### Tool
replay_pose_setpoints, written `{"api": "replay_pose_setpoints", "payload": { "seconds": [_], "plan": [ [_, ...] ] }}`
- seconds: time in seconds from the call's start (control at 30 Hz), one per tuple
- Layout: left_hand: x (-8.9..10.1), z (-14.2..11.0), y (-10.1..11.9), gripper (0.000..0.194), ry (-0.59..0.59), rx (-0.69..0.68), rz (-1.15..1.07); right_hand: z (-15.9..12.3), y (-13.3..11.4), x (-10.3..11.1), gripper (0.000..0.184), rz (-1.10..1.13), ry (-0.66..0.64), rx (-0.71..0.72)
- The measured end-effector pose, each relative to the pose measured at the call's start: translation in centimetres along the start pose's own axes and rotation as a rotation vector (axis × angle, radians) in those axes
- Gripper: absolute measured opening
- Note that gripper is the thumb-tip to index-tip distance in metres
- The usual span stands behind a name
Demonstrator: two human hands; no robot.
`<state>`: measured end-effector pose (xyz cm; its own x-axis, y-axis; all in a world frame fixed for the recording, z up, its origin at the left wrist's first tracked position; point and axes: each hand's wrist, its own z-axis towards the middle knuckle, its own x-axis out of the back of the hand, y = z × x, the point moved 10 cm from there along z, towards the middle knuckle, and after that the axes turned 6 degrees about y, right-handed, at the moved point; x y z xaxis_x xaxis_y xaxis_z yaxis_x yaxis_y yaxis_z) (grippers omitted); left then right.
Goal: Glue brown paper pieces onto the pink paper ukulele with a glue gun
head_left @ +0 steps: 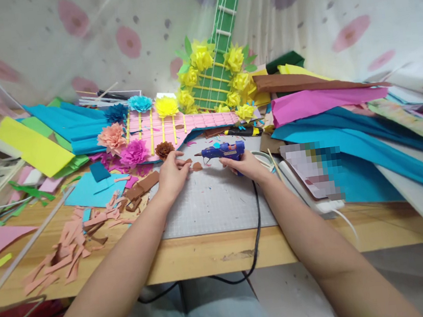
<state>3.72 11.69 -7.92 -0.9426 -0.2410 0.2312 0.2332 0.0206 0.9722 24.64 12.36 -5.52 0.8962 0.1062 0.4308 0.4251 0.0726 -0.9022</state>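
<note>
My right hand (243,165) is wrapped around a blue hot glue gun (223,151), whose nozzle points left toward my other hand. A black cord hangs down from it over the table edge. My left hand (173,177) is closed in a pinch, with a small brown paper piece (187,161) showing at the fingertips. Just right of those fingers, another brown paper piece (197,167) lies on the grey cutting mat (209,205). Beyond my left hand sits a brown paper flower (164,150), at the lower edge of a pink paper guitar (157,129) with several paper flowers.
A green paper guitar (212,86) ringed with yellow flowers leans against the curtain. Orange paper scraps (67,243) litter the left side. Blue crepe paper (332,138) and a white power strip (309,198) lie to the right. A black-and-yellow cutter (242,131) rests behind the glue gun.
</note>
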Motion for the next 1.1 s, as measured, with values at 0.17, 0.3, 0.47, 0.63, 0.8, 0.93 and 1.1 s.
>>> {"api": "replay_pose_setpoints", "payload": {
  "seconds": [0.17, 0.3, 0.47, 0.63, 0.8, 0.93, 1.1],
  "plan": [
    [-0.3, -0.3, -0.5, 0.009, -0.013, 0.131, -0.124, 0.2, -0.1, -0.4, 0.04, -0.091, -0.003, 0.064],
    [-0.3, -0.4, -0.4, 0.008, -0.012, 0.16, -0.158, 0.4, -0.1, -0.6, 0.044, -0.126, 0.001, 0.113],
    [-0.2, -0.4, -0.3, 0.009, -0.008, 0.16, -0.171, 0.3, -0.6, -0.9, 0.043, -0.151, -0.016, 0.142],
    [-0.2, -0.4, -0.4, 0.014, -0.008, 0.15, -0.161, 0.2, -0.9, -0.9, 0.045, -0.149, -0.011, 0.145],
    [-0.2, -0.3, -0.4, 0.015, -0.009, 0.134, -0.153, 0.2, -0.8, -1.0, 0.043, -0.14, -0.026, 0.142],
    [-0.3, -0.3, -0.4, 0.017, -0.015, 0.132, -0.153, 0.3, -0.9, -1.1, 0.04, -0.139, -0.023, 0.151],
    [-0.3, -0.3, -0.4, 0.013, -0.015, 0.133, -0.148, 0.2, -1.0, -1.1, 0.04, -0.109, -0.025, 0.17]
  ]
}}
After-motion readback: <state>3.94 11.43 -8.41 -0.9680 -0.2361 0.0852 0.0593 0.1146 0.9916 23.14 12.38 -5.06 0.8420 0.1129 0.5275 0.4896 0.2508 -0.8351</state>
